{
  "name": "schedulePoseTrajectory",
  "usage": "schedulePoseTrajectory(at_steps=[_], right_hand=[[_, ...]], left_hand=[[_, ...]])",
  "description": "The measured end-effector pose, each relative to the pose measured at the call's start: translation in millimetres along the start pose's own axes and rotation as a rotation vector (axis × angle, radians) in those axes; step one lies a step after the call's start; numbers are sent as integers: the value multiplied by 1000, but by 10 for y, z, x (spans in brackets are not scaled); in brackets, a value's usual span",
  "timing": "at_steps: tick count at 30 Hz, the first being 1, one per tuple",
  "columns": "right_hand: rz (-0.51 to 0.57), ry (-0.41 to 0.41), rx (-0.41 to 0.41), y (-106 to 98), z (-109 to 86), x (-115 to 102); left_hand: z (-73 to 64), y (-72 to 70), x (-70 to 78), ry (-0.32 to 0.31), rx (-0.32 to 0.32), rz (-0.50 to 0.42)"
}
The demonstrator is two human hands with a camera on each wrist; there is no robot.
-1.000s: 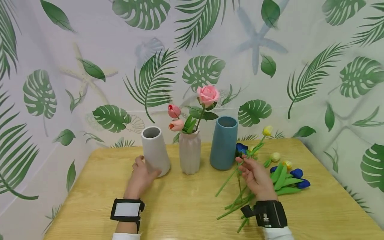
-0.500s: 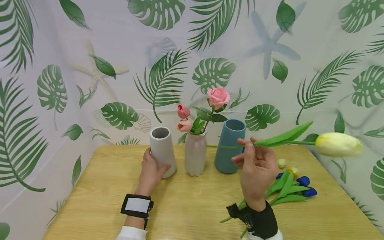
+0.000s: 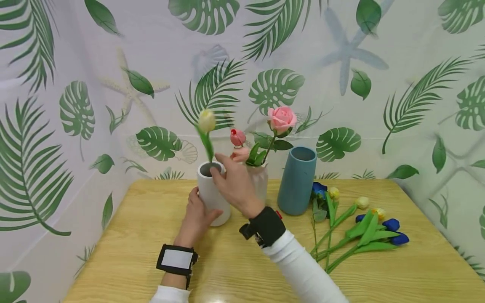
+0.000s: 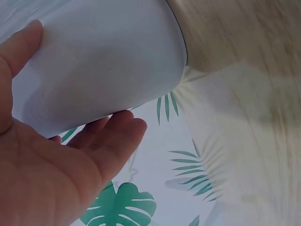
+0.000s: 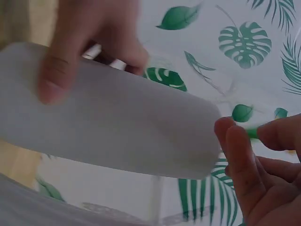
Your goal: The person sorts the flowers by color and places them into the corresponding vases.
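A white tapered vase (image 3: 217, 202) stands upright on the table, left of the other vases. My left hand (image 3: 197, 216) grips its lower body, thumb on the near side and fingers round the left; the left wrist view shows this hand (image 4: 51, 174) against the vase's smooth wall (image 4: 108, 61). Over the mouth, my right hand (image 3: 238, 181) pinches the stem of a pale yellow tulip (image 3: 206, 122), which points bloom up with a green leaf. In the right wrist view the green stem (image 5: 252, 133) shows between thumb and fingers at the vase's rim. The stem's lower end is hidden.
Just right, partly behind my right hand, is a ribbed pale vase (image 3: 261, 181) with a pink rose (image 3: 282, 120) and pink tulips. A blue vase (image 3: 297, 185) follows, then several blue and yellow flowers (image 3: 365, 240) lying on the wooden table (image 3: 235, 269).
My right hand has picked up a yellow tulip from the pile at right, turned it upright and carried it left to the white vase's mouth. My left hand stays on that vase.
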State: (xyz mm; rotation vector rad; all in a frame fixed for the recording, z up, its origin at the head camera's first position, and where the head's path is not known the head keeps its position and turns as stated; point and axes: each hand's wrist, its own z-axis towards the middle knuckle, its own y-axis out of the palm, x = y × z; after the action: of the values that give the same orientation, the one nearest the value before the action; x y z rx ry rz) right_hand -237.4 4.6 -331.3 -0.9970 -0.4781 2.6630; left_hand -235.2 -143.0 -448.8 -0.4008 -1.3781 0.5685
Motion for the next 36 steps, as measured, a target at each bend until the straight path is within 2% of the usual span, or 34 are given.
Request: schedulePoseTrajectory(at_steps=[2, 4, 6, 8, 10, 12, 14, 16, 17, 20, 23, 25, 31, 33, 36], right_hand=[[-1, 62, -65, 40, -283, 124], [29, 120, -87, 17, -611, 209], [56, 195, -107, -56, -906, 279], [1, 263, -170, -184, -1103, 384], [-97, 334, -278, -381, -1197, 519], [-177, 398, -425, -646, -1230, 683], [-202, 489, -565, -944, -1242, 836], [-230, 592, -647, -1223, -1296, 980], [-248, 658, -662, -1342, -1327, 1044], [-362, 794, -621, -1578, -1422, 1211], [-465, 855, -544, -1670, -1492, 1333], [-501, 858, -520, -1686, -1521, 1380], [-453, 862, -480, -1677, -1550, 1438], [-399, 870, -454, -1685, -1562, 1463], [-258, 908, -380, -1714, -1585, 1516]], left_hand=[[-22, 27, -9, -4, -5, -1], [-60, 44, -22, -15, -10, -17], [-110, 44, -34, -28, -11, -21], [-152, 38, -50, -39, -9, -24], [-178, 30, -61, -42, -4, -23], [-182, 28, -68, -44, -3, -25], [-169, 29, -66, -33, 2, -28], [-155, 34, -56, -32, -5, -24], [-144, 38, -53, -33, -11, -23], [-107, 41, -30, -23, -12, -20], [-59, 43, -2, -19, -9, -18], [-37, 39, 20, -15, -8, -19], [-28, 26, 58, -8, -5, 4], [-39, 27, 63, -23, -11, 23], [-63, 27, 72, -58, -28, 56]])
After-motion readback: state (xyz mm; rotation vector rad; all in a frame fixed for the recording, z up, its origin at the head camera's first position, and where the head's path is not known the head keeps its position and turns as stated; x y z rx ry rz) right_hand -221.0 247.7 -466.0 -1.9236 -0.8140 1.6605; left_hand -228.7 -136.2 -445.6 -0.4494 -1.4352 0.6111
